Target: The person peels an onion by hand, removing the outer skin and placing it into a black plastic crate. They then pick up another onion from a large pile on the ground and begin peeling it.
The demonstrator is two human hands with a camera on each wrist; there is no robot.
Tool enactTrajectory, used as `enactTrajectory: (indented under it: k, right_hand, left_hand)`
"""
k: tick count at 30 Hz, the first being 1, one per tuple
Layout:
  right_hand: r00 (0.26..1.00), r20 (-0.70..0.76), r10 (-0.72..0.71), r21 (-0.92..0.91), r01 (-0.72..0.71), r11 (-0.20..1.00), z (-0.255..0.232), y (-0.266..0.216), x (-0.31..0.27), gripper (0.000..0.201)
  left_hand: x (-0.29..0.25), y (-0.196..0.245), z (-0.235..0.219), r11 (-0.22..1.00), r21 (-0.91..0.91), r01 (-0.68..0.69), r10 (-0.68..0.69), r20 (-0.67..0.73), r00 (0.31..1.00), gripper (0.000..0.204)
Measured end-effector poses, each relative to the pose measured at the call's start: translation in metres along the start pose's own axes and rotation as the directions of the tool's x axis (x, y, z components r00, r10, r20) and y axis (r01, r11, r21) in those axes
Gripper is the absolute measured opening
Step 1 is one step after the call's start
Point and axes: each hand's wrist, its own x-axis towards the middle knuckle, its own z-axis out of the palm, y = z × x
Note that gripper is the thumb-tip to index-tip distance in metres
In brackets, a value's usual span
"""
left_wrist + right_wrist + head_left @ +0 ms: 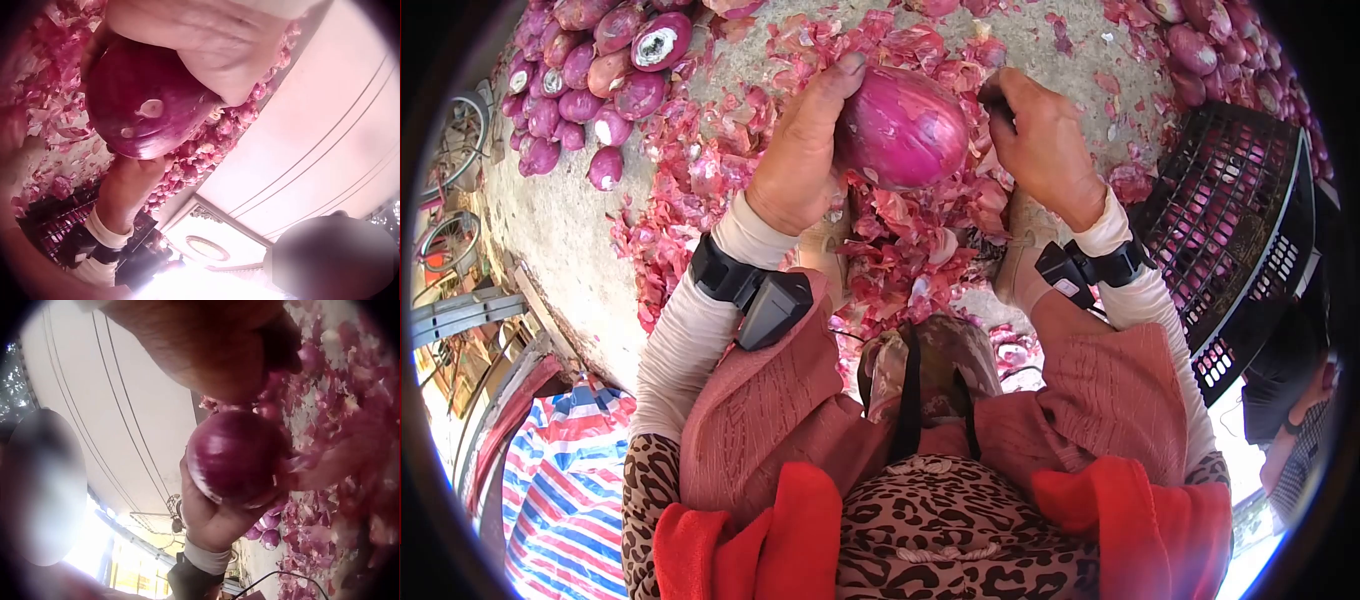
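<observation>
A large, shiny red onion point(908, 128) is gripped by my left hand point(792, 160), the thumb up along its side. In the right wrist view the fingers of that hand cup the onion point(234, 453) from below. To its right is my right hand point(1042, 140), a small gap away, with fingers curled and dark fingertips. No object shows in that hand. Close beside the onion in the right wrist view hangs a blurred piece of papery skin point(331, 465). Pale spots mark the onion point(140, 94) in the left wrist view.
Loose onion skins point(905, 225) litter the concrete ground between and beyond my feet. Onions point(580, 75) are heaped at the far left, with more onions point(1200, 45) at the far right. A black plastic crate point(1250, 190) stands tilted at right. A striped sheet point(565, 480) lies at left.
</observation>
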Motion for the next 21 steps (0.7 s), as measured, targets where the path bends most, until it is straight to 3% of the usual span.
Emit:
enactTrajectory:
  k: [1,3,6,7,9,10,12,15,19,21]
  right_hand:
    - [1.0,0.0,0.0,0.0,0.0,1.0,0.0,0.0,-0.001,0.016]
    - [0.997,0.018,0.082,0.37,-0.082,0.925,-0.004,-0.012,0.002,0.018]
    - [0.993,0.076,0.095,0.521,-0.121,0.845,-0.016,-0.04,0.006,0.02]
    - [0.992,0.076,0.096,0.521,-0.122,0.845,-0.017,-0.044,0.007,0.02]
    - [0.997,-0.02,-0.069,0.302,0.072,0.95,-0.019,-0.05,0.008,0.019]
    - [0.997,-0.02,-0.069,0.302,0.072,0.95,-0.017,-0.052,0.008,0.019]
    - [0.994,-0.085,-0.067,0.287,0.089,0.954,-0.014,-0.054,0.007,0.019]
    - [0.997,-0.077,-0.025,0.344,0.051,0.938,-0.009,-0.051,0.006,0.019]
    - [0.997,-0.076,-0.004,0.37,0.031,0.929,-0.008,-0.05,0.006,0.018]
    - [0.997,-0.082,-0.007,0.36,0.037,0.932,-0.007,-0.05,0.006,0.015]
  left_hand:
    - [0.0,0.0,0.0,1.0,0.0,0.0,0.0,0.0,1.0,0.042]
    - [0.001,0.0,0.0,0.999,0.022,-0.023,0.023,0.0,1.0,0.042]
    - [0.005,-0.006,-0.003,0.994,0.082,-0.079,0.084,-0.062,0.995,0.035]
    - [0.005,-0.006,-0.002,0.994,0.083,-0.078,0.083,-0.061,0.995,0.035]
    - [0.002,-0.004,0.0,0.972,0.219,-0.083,0.111,-0.116,0.987,0.03]
    - [0.001,-0.004,0.002,0.972,0.219,-0.083,0.11,-0.116,0.987,0.03]
    - [0.001,-0.005,0.005,0.907,0.386,-0.169,0.236,-0.132,0.963,0.029]
    - [-0.001,-0.003,0.001,0.837,0.525,-0.156,0.236,-0.088,0.968,0.027]
    - [0.0,-0.001,0.002,0.834,0.527,-0.163,0.231,-0.066,0.971,0.026]
    - [0.005,-0.004,0.002,0.791,0.554,-0.261,0.363,-0.082,0.928,0.035]
